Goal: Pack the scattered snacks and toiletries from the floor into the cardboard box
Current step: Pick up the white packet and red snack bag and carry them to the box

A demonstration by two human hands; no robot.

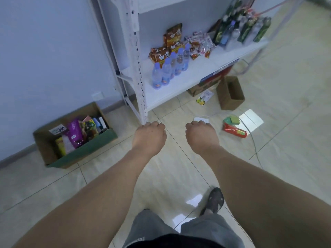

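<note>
Both arms reach forward over the tiled floor. The left hand and the right hand are side by side, a little apart, each with the fingers curled under into a loose fist, and neither one holds anything. The cardboard box stands on the floor at the left, near the wall, and it already contains several packets, among them a purple pouch. On the floor to the right of the hands lies a red packet with green pads on its far end. Farther away lie a small yellow-printed packet and an open small brown box. The white shelf behind carries water bottles and snack bags.
</note>
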